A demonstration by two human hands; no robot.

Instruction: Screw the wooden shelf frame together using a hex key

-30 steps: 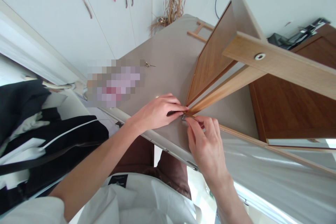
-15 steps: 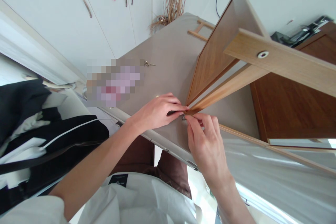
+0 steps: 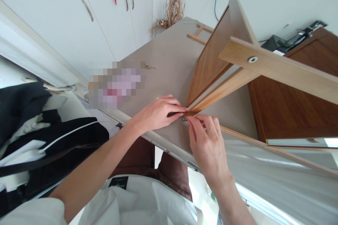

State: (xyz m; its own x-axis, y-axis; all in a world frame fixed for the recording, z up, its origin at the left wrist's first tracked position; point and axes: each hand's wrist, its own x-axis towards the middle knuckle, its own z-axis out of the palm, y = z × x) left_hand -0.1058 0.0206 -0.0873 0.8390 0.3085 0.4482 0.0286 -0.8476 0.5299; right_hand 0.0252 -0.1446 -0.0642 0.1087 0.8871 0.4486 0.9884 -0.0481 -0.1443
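A wooden frame (image 3: pixel 211 95) with a panel (image 3: pixel 211 49) stands tilted on the grey-brown table, its lower corner close to the near edge. My left hand (image 3: pixel 161 112) reaches in from the left, thumb and fingers closed at that corner. Against the same corner, my right hand (image 3: pixel 208 137) pinches a small shiny metal piece (image 3: pixel 184 118); the fingers hide most of it, so its kind cannot be made out. A metal fitting (image 3: pixel 252 59) is set in the wooden rail (image 3: pixel 280 66) at the upper right.
Several screws (image 3: pixel 149 66) lie on the table (image 3: pixel 169 56) beside a blurred-out patch. A small wooden frame piece (image 3: pixel 196 38) lies at the far end. Another brown wooden panel (image 3: pixel 295 109) stands at right. Dark clothing (image 3: pixel 66 147) is piled at left.
The wooden frame's upper end has shifted slightly left and down in view, as has the room around it. Both hands stay at the corner in nearly the same pose.
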